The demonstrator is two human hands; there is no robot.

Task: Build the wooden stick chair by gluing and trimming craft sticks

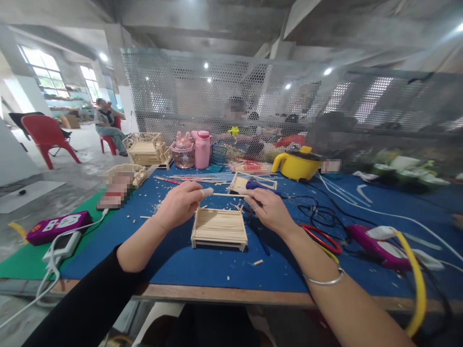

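Note:
A thin wooden stick [228,194] is held level between my two hands, above the back edge of a small model bed made of wooden sticks [219,225]. My left hand [183,205] pinches the stick's left end, a pale covering on one fingertip. At the right end, the fingers of my right hand [269,208] are closed on the same stick. Just behind my right hand lies a blue glue gun [258,185], beside a second stick frame [237,183]. The model bed stands upright on the blue mat, apart from both hands.
Stick offcuts [258,262] are scattered on the blue mat [173,265]. A yellow pot [298,165], a pink thermos [202,150] and finished stick models [146,150] stand at the back. Cables [314,214] and purple power strips [60,227] lie at the sides. A person [108,123] sits far left.

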